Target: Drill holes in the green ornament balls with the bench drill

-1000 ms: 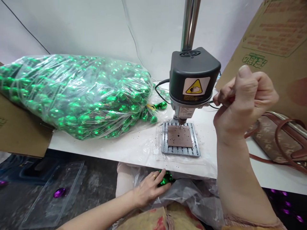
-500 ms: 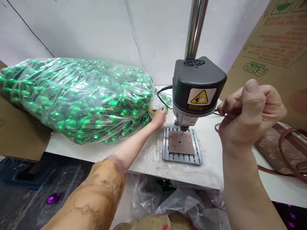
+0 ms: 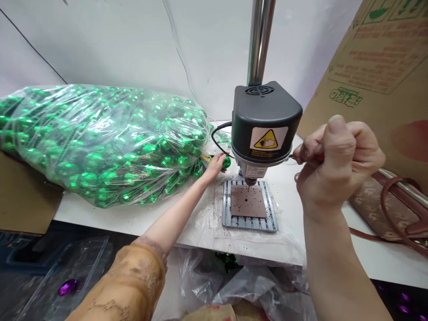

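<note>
Reaching with the left hand [image 3: 216,164] toward the middle of the frame, just left of the drill head, fingers [image 3: 220,159] drawn narrow, their tips on a shiny green bead [image 3: 227,162] beside the gathered neck of a clear plastic bag [image 3: 100,147]. Could not tell whether those fingers gripped the bead or only touched it. Held the right hand [image 3: 339,165] raised at right of the frame, fingers [image 3: 310,145] curled tight into a fist around a thin black cable [image 3: 295,156] that ran out toward the drill. Worked beside a small bench drill [image 3: 265,127] on a steel column [image 3: 259,40], its bit just above a brown pad [image 3: 248,200] on a slotted grey metal base plate [image 3: 227,214], all on a white table [image 3: 133,220] scattered with dark specks. Had the bag, packed with green beads, across the left of the frame. Wore a tan patterned sleeve [image 3: 127,281] on the left arm. Saw a cardboard carton [image 3: 377,58] at upper right, a brown patterned handbag [image 3: 377,209] at right, and green beads [image 3: 227,261] among crumpled plastic below the table edge.
</note>
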The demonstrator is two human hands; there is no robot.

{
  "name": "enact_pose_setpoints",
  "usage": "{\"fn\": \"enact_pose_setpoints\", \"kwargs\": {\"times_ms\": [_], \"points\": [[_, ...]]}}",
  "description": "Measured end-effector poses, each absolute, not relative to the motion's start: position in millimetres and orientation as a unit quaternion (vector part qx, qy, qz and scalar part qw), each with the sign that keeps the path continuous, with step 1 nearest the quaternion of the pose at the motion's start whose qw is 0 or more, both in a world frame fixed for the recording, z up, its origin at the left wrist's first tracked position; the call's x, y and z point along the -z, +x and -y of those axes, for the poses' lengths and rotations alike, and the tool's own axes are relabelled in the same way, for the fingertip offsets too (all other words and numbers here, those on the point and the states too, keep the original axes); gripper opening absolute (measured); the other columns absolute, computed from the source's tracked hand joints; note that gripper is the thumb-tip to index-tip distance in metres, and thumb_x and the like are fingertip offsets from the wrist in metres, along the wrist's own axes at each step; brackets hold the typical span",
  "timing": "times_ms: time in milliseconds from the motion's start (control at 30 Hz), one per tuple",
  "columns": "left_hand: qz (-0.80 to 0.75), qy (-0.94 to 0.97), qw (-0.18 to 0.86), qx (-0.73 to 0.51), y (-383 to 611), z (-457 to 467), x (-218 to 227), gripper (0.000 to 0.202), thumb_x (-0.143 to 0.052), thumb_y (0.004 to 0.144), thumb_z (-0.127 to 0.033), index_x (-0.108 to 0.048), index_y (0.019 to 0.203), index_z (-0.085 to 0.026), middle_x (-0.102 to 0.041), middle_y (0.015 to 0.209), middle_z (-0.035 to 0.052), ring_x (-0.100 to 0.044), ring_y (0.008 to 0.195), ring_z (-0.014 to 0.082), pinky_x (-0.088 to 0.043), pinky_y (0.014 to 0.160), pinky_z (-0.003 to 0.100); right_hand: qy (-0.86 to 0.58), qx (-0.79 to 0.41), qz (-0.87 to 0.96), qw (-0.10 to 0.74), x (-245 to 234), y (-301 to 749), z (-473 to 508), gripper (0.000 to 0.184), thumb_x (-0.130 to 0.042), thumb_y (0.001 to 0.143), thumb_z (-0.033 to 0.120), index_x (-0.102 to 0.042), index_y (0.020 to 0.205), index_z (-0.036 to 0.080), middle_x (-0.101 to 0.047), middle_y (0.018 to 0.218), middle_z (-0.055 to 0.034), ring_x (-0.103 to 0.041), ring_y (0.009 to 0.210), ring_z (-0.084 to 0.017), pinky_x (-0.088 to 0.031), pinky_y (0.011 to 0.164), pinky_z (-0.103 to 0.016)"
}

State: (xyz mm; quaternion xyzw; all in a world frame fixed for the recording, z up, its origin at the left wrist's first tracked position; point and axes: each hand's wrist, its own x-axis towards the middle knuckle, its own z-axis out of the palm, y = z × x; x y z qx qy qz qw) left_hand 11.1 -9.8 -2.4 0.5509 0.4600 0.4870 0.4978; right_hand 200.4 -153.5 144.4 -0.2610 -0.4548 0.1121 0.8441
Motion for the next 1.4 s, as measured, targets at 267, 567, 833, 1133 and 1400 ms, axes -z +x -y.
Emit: {"fn": "enact_pose_setpoints", "kwargs": {"times_ms": [267,567,833,1133,1400], "points": [[-0.386,0.323,0.688,-0.523,-33,95,0,0.054,-0.083,0.08,-0.064,-0.066,0.102,-0.017,-0.072,0.092,0.0046,-0.068,0.077,0.0144,-0.058,0.066,0.026,-0.265,-0.124,0.45,0.844,-144,201,154,0.04,-0.064,0.091,0.031,-0.041,0.061,0.021,-0.043,0.049,0.0087,-0.039,0.042,-0.003,-0.03,0.043,-0.025],[-0.385,0.4,0.717,-0.421,-19,122,1,0.061,-0.077,0.086,-0.063,-0.061,0.127,-0.021,-0.074,0.089,0.0057,-0.07,0.061,0.016,-0.052,0.052,0.023,-0.273,-0.128,0.443,0.844,-145,202,153,0.041,-0.066,0.089,0.034,-0.041,0.06,0.021,-0.044,0.047,0.0094,-0.039,0.041,-0.003,-0.031,0.041,-0.024],[-0.362,0.409,0.729,-0.411,-4,118,3,0.069,-0.09,0.074,-0.034,-0.057,0.133,-0.022,-0.072,0.093,0.0026,-0.072,0.067,0.0151,-0.055,0.058,0.024,-0.263,-0.123,0.461,0.839,-140,204,151,0.042,-0.067,0.091,0.039,-0.042,0.062,0.022,-0.044,0.051,0.0084,-0.039,0.044,-0.004,-0.033,0.044,-0.025],[-0.445,0.542,0.616,-0.359,8,108,15,0.071,-0.088,0.073,-0.061,-0.062,0.12,-0.015,-0.064,0.064,-0.003,-0.048,0.042,0.0071,-0.025,0.039,0.02,-0.264,-0.113,0.481,0.829,-141,203,152,0.044,-0.064,0.095,0.039,-0.038,0.064,0.022,-0.039,0.054,0.007,-0.034,0.046,-0.004,-0.032,0.046,-0.024],[-0.42,0.601,0.578,-0.358,15,111,29,0.071,-0.09,0.071,-0.058,-0.064,0.123,-0.017,-0.074,0.104,0.0063,-0.065,0.073,0.0149,-0.048,0.056,0.024,-0.271,-0.128,0.467,0.832,-142,202,153,0.047,-0.068,0.092,0.045,-0.037,0.063,0.023,-0.039,0.053,0.0066,-0.035,0.046,-0.005,-0.031,0.045,-0.026]]}}
